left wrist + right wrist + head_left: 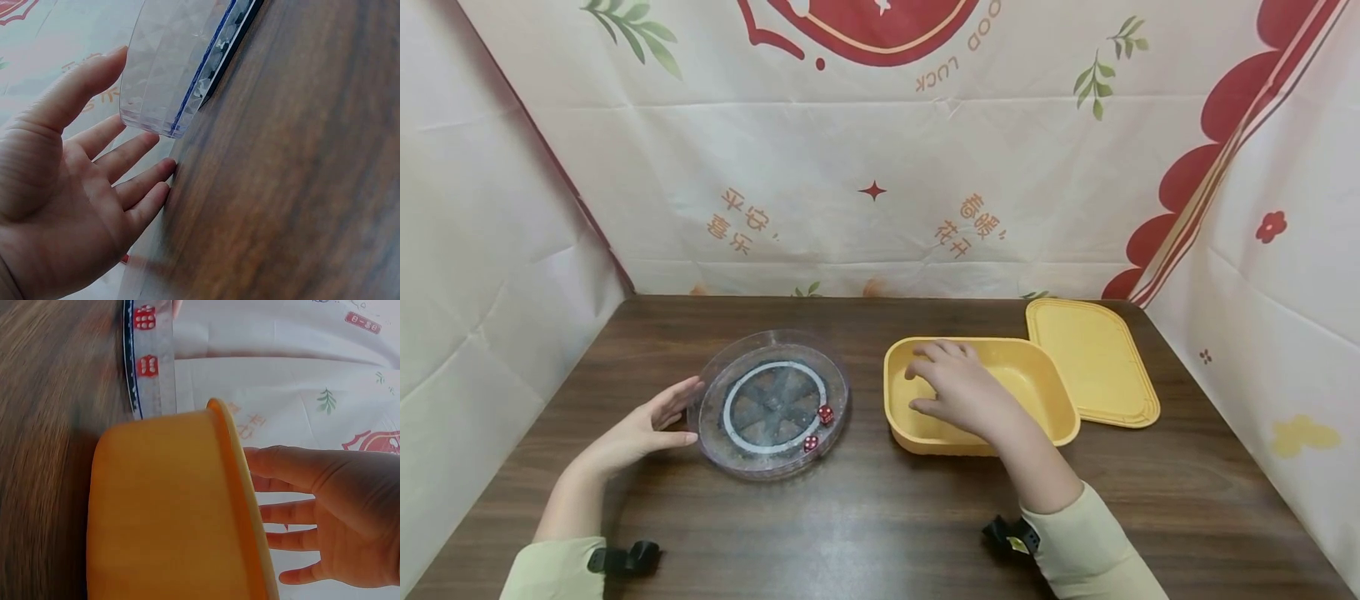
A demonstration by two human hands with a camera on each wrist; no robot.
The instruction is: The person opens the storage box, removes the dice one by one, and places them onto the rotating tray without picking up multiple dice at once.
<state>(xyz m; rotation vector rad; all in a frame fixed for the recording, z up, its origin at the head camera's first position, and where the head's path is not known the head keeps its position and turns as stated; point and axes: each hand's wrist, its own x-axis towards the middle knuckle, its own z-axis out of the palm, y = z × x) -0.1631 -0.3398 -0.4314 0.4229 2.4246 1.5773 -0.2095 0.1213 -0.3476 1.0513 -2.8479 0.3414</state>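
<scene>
A clear round plastic dish (773,467) stands on the left half of the table, with two red dice inside near its right side: one die (826,414) behind the other die (811,443). My left hand (640,429) is at the dish's left side, thumb and fingers spread; the thumb tip meets the clear wall (162,69) in the left wrist view, and nothing is gripped. Over the yellow rectangular container (1037,367) hovers my right hand (958,387), its fingers loosely bent and holding nothing. The right wrist view shows the container's outer wall (162,506) beside that hand.
A yellow lid (1093,362) lies flat at the back right, partly behind the container. Dark wood table (850,533) surface spreads in front of the dish and container. White printed cloth (820,158) hangs behind the table and along both sides.
</scene>
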